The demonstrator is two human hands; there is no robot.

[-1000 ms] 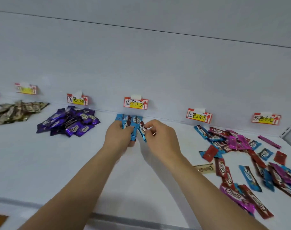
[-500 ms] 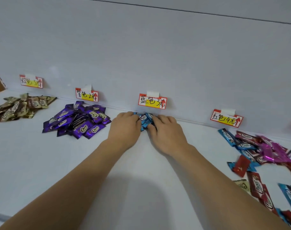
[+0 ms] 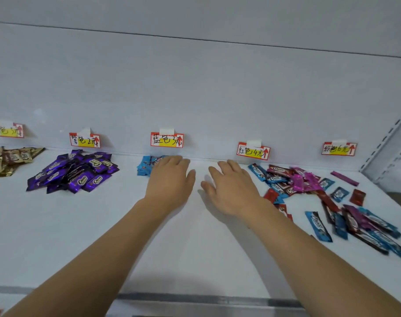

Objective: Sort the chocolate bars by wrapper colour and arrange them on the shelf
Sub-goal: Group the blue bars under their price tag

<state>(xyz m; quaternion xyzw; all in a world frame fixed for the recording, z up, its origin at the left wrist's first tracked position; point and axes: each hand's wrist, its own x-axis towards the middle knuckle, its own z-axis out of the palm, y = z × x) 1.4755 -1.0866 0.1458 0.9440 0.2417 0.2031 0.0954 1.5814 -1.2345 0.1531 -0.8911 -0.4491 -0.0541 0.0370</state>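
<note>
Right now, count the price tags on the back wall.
5: brown tag far left, purple tag, blue tag centre, red tag, pink tag far right. More may lie outside view.

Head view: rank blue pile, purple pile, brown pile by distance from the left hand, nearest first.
From the left hand:
1. Blue pile, touching it, partly under the fingers, below the blue tag.
2. Purple pile, further to the left.
3. Brown pile, at the far left edge.

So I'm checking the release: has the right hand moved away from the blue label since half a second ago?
Yes. The right hand has shifted rightward from below the blue label, toward the red label.
</note>
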